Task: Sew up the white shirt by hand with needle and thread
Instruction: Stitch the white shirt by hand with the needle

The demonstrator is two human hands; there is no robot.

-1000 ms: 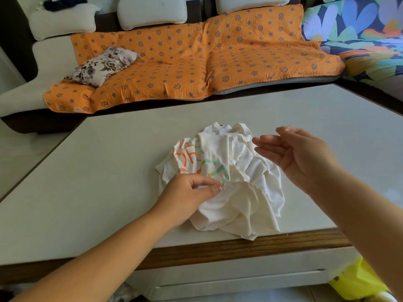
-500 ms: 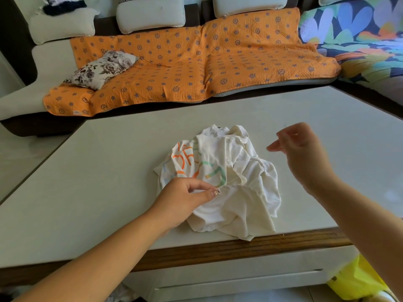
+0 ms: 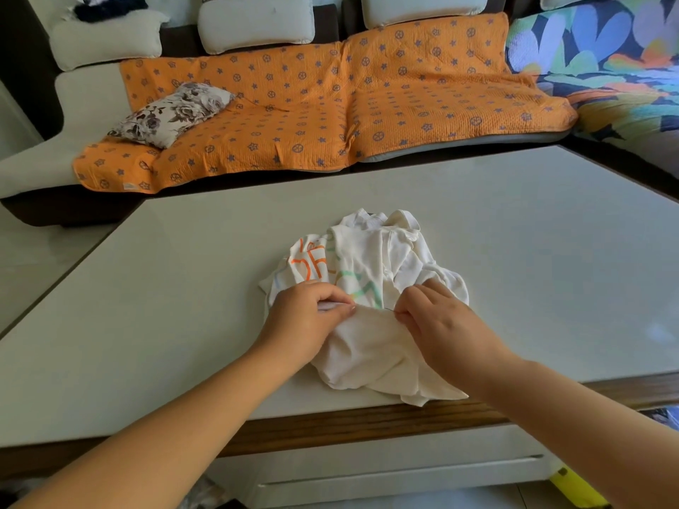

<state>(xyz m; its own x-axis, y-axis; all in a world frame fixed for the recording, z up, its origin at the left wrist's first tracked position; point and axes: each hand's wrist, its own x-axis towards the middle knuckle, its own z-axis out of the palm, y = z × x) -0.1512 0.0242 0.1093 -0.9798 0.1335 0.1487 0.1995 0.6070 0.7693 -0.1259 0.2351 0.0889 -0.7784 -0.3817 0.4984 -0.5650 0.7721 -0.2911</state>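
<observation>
The white shirt [image 3: 367, 273] is lying crumpled at the near edge of the table [image 3: 183, 306]. The left hand [image 3: 308, 321] is pinching a fabric fold, and the right hand [image 3: 441, 325] is pinching a thin needle [image 3: 388, 308] beside that fold. The drawer [image 3: 367, 475] below is sitting closed.

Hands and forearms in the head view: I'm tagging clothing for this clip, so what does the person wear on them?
Nothing that shows. The left hand and right hand are ungloved, with no rings visible. The left forearm and right forearm are bare up to the frame edge, with no sleeve, watch or bracelet in view.
</observation>
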